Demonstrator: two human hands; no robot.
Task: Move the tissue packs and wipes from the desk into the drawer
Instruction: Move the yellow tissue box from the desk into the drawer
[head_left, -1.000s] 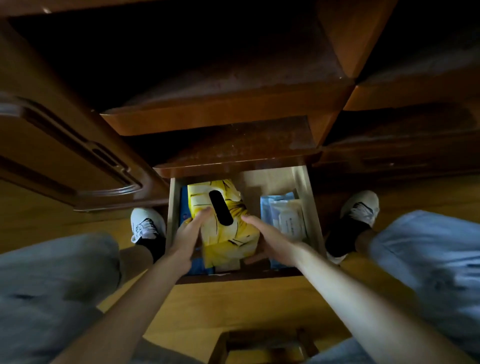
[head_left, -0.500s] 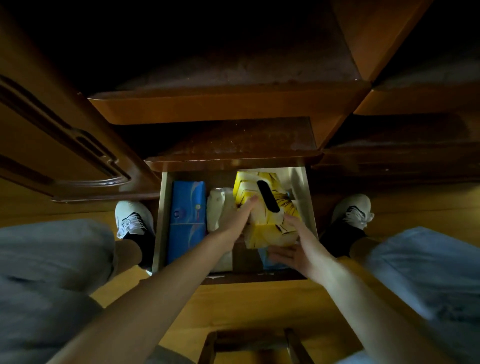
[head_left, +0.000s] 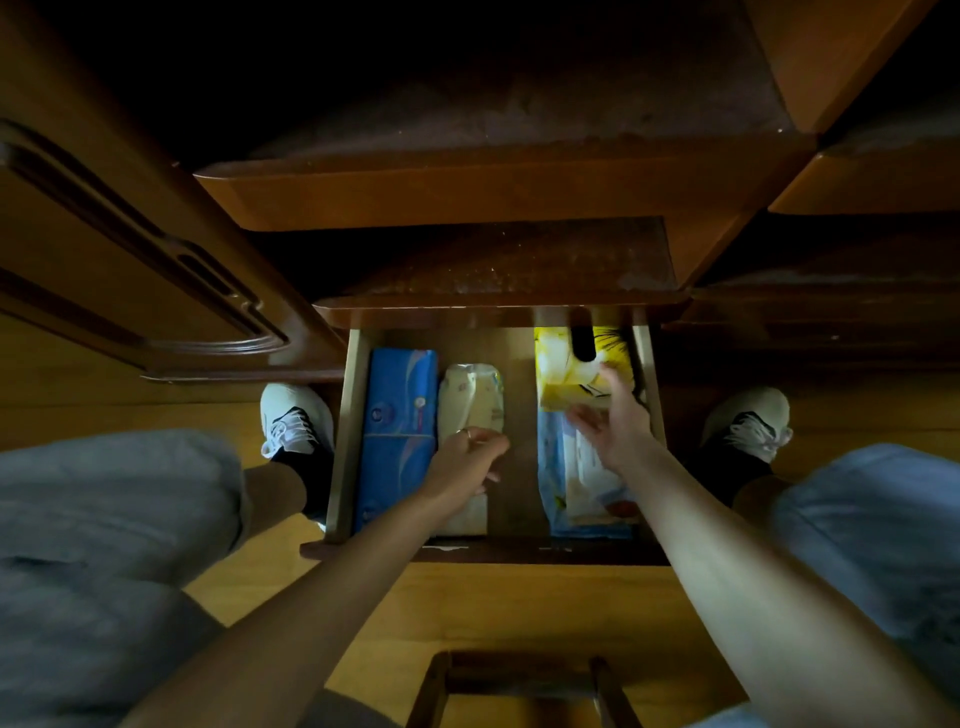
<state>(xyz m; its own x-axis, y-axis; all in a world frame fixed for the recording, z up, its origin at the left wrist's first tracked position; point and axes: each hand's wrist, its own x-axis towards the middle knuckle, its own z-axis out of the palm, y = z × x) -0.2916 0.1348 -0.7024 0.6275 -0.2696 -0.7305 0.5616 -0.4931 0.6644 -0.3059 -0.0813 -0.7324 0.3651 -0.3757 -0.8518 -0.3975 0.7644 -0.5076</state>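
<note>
- The yellow tissue box (head_left: 582, 374) runs under the desk edge (head_left: 498, 306); its far end is hidden.
- The right hand (head_left: 613, 421) is blurred, perhaps touching the box.

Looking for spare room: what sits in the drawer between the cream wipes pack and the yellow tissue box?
Nothing: the head view shows a bare strip of drawer floor between the wipes pack and the tissue box.
</note>
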